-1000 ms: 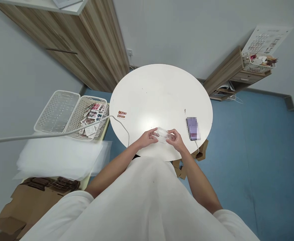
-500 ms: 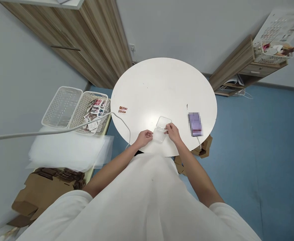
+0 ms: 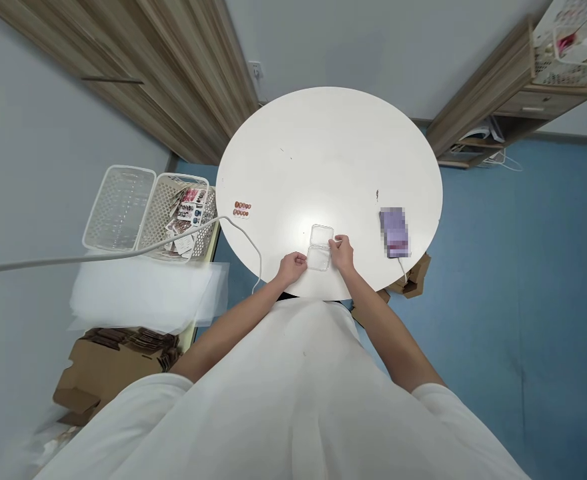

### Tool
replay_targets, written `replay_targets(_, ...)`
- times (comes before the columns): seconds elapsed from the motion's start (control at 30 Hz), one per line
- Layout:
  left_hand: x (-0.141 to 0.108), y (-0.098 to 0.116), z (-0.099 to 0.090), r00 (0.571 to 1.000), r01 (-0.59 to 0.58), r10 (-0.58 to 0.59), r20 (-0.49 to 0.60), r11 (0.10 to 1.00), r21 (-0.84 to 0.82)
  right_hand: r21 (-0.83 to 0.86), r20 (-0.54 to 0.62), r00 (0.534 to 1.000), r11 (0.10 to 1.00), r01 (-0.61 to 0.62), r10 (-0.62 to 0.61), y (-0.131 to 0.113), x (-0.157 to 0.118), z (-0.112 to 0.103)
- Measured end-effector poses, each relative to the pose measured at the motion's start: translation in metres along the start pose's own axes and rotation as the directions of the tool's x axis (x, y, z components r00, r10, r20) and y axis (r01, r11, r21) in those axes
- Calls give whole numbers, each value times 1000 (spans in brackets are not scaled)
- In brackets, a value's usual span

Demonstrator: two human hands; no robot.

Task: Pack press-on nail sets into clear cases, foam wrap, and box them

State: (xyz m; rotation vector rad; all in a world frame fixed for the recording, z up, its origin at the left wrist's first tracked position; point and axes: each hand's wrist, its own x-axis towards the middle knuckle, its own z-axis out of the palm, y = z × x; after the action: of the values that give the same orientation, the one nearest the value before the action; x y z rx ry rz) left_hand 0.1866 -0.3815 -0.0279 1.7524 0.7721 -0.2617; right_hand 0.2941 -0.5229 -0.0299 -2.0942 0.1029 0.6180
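Observation:
A clear plastic case (image 3: 319, 257) lies with its lid folded back on the white round table (image 3: 333, 133), near the front edge. My left hand (image 3: 292, 268) pinches the left side of its lower half. On the other side, my right hand (image 3: 342, 253) has its fingers closed on the case's right edge, close to the hinge. A small card of reddish-orange oval pieces (image 3: 242, 209) lies at the table's left side.
A purple blurred object (image 3: 395, 232) with a cable is at the table's right. Baskets with cards (image 3: 146, 217), white sheets (image 3: 138, 293) and cardboard boxes (image 3: 103, 373) stand left. A white cable (image 3: 98, 257) crosses from the left onto the table edge.
The case now lies straighter, with both halves flat. My right hand has shifted from over its middle to its right edge. The whole view has tilted slightly downward.

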Motion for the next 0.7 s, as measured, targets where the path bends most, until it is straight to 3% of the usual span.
replay_targets(0.27, 3, 6, 1, 999, -12, 17, -44, 992, 122, -28, -32, 994, 995, 101, -102, 4, -10, 5)
replay_targets(0.4, -2, 6, -1, 999, 4, 1, -45, 993, 116, 47, -43, 990, 990, 134, -132, 15, -29, 2)
replay_targets(0.57, -13, 2, -1, 999, 39, -37, -29, 998, 42, 121, 86, 996, 993, 11, -21, 33, -61, 2)
replay_targets(0.7, -15, -1, 5, 999, 45, -46, -28, 999, -22, 156, 149, 989, 988, -13, -11, 36, -68, 6)
